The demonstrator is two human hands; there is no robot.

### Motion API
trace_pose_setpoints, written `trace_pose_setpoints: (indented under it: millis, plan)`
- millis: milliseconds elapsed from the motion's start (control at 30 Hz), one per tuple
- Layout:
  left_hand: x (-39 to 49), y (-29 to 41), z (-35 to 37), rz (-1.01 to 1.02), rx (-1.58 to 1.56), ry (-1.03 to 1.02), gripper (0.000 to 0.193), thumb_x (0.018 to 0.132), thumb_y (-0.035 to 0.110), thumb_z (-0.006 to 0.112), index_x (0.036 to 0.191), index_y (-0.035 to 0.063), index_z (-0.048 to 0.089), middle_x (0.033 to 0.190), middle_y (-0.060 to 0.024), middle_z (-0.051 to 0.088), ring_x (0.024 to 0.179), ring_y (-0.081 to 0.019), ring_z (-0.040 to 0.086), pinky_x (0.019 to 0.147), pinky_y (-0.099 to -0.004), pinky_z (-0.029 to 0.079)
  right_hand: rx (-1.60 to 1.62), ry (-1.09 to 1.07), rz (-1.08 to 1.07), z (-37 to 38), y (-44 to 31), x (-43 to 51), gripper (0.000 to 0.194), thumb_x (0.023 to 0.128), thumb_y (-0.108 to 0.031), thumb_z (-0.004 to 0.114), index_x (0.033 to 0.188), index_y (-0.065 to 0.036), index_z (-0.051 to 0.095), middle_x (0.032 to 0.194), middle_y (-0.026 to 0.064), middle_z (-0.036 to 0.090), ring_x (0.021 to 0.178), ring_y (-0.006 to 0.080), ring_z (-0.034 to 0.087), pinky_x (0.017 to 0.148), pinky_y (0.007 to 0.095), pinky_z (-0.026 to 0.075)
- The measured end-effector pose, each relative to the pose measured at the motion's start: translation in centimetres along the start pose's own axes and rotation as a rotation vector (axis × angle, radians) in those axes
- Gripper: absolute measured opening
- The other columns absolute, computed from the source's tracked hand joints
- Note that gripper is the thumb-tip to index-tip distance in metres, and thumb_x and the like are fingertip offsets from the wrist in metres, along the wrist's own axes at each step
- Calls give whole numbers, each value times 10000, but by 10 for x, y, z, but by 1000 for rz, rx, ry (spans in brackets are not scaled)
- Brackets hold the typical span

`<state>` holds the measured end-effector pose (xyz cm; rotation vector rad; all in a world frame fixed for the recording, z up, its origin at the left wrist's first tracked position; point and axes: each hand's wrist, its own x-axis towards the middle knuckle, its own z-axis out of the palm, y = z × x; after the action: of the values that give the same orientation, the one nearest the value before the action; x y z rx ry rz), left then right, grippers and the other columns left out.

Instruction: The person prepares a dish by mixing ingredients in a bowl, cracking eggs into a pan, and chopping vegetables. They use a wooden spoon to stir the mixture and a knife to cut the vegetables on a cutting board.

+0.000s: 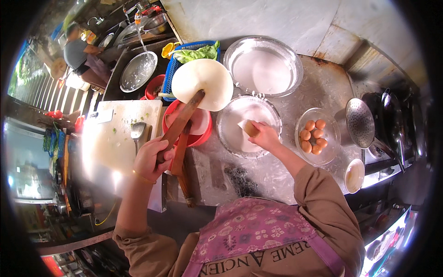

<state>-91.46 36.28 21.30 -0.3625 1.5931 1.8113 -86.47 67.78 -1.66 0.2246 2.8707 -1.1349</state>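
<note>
My left hand (154, 157) grips the wooden handle (181, 126) of a tool with a broad, rounded head (204, 85) coated in smooth white batter. That head is raised above the red basin and the blue basket. My right hand (264, 136) holds a small tan-handled scraper or spoon (250, 128) with a white tip; its exact kind is unclear. It is over a metal basin of white batter (232, 138), whose rim carries white drips. Another wooden-handled tool (181, 152) rests across the red basin (206, 135), its white-coated head inside.
Behind stands a larger metal basin (297, 69) of white liquid. Several brown eggs (310, 135) lie in a clear bowl (328, 152). Left are a cutting board (104, 145) with a metal turner (138, 130), and a blue basket (168, 83) with leafy greens. A perforated ladle (360, 117) hangs right. Another person (78, 55) stands far left.
</note>
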Motion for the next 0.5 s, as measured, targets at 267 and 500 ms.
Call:
trace_pose_setpoints:
  millis: [267, 500]
  plan:
    - [-2, -3, 16, 1, 86, 31, 164, 858, 126, 424, 976, 22, 473, 598, -50, 475, 375, -85, 353, 339, -199, 250, 152, 420, -42, -30, 13, 12, 637, 619, -259, 740, 1178, -38, 530, 1101, 187, 555, 947, 286, 577, 844, 338, 472]
    - [-4, -8, 32, 1, 202, 17, 179, 851, 128, 421, 991, 35, 483, 594, -41, 475, 379, -86, 364, 337, -205, 253, 377, 383, 127, -55, 21, -14, 641, 662, -195, 741, 1212, 22, 493, 1051, 127, 601, 949, 177, 579, 827, 304, 478]
